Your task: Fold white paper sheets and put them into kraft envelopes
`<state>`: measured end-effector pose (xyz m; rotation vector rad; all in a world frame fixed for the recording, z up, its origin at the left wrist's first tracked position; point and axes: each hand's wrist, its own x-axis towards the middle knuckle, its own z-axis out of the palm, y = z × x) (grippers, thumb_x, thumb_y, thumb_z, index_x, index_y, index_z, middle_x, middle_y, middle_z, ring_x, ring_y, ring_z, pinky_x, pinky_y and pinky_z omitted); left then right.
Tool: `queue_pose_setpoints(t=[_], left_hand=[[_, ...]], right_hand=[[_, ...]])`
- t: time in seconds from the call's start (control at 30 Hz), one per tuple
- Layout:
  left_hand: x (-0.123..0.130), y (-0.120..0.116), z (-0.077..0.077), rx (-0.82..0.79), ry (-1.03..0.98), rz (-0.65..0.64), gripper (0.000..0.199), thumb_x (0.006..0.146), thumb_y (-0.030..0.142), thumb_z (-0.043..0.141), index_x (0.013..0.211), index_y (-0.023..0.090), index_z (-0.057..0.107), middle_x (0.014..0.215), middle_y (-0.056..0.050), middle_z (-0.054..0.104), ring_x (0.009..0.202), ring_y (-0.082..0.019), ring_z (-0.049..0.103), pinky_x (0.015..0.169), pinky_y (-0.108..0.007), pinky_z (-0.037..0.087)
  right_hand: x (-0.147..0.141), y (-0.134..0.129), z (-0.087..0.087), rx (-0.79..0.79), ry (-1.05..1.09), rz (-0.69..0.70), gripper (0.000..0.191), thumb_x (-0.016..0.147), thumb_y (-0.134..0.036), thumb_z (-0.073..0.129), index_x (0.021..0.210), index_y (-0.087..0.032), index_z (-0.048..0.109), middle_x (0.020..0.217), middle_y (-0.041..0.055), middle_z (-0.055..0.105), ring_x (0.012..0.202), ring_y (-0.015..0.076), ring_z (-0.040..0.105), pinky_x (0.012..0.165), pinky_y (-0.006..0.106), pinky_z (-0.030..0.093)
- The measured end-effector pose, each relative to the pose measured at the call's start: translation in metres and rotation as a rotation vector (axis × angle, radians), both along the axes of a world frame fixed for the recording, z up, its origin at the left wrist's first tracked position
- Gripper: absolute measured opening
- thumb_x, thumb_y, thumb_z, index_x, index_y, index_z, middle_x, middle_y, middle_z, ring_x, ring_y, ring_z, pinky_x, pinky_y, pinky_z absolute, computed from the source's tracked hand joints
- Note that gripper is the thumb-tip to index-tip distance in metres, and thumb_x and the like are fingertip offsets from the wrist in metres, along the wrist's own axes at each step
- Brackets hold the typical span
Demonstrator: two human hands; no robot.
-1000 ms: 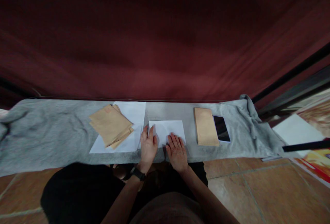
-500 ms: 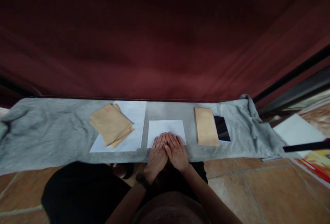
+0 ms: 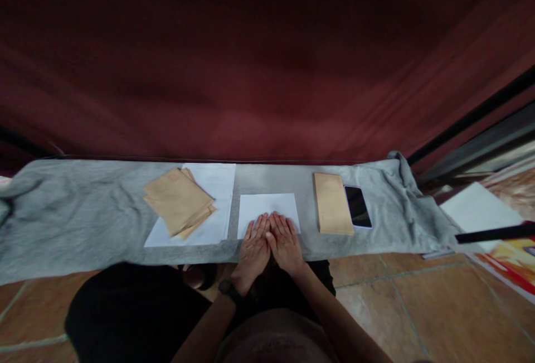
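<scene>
A white sheet of paper, wider than it is deep, lies on the grey cloth in front of me. Flat on its near part rests my left hand, fingers stretched forward. My right hand lies beside it in the same way, and the two hands touch along their inner sides. Both are open and grip nothing. The hands cover the middle of the sheet's near edge. To the left, several brown envelopes are fanned out on larger white sheets. On the right is a neat stack of brown envelopes.
A phone with a dark screen lies right of the stack. Grey cloth covers the narrow table, wrinkled at both ends. A dark red curtain-like surface rises behind it. A black bar and white board are at far right.
The hands stay flat on the sheet in nearly the same pose. The whole view has shifted very slightly; no object has visibly moved on the table.
</scene>
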<state>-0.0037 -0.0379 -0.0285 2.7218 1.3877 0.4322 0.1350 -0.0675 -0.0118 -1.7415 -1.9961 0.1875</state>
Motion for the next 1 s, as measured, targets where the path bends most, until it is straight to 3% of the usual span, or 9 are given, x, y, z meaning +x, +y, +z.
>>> queue_pose_setpoints(t=[0.27, 0.53, 1.0], left_hand=[[-0.006, 0.001, -0.006, -0.006, -0.026, 0.059, 0.06, 0.097, 0.014, 0.029, 0.158, 0.014, 0.03, 0.162, -0.011, 0.034, 0.153, -0.023, 0.025, 0.125, -0.049, 0.025], [-0.002, 0.001, -0.002, 0.007, -0.025, 0.117, 0.063, 0.097, 0.014, 0.029, 0.16, 0.014, 0.023, 0.162, -0.011, 0.035, 0.152, -0.022, 0.025, 0.125, -0.048, 0.026], [-0.009, 0.002, 0.003, 0.06, -0.051, 0.267, 0.056, 0.102, 0.029, 0.033, 0.152, 0.004, 0.039, 0.159, -0.019, 0.036, 0.15, -0.029, 0.03, 0.122, -0.049, 0.031]], right_hand=[[0.0, 0.0, -0.003, 0.023, -0.019, 0.005, 0.051, 0.107, -0.035, 0.034, 0.156, -0.019, 0.035, 0.16, 0.0098, 0.039, 0.149, 0.0255, 0.035, 0.123, 0.052, 0.026], [0.0, 0.0, -0.004, 0.033, -0.095, -0.036, 0.052, 0.108, -0.036, 0.034, 0.155, -0.016, 0.036, 0.157, 0.0115, 0.042, 0.148, 0.0257, 0.037, 0.122, 0.05, 0.026], [0.01, -0.002, -0.01, 0.051, -0.218, -0.129, 0.055, 0.106, -0.039, 0.037, 0.155, -0.013, 0.037, 0.159, 0.0128, 0.039, 0.147, 0.0271, 0.037, 0.121, 0.047, 0.027]])
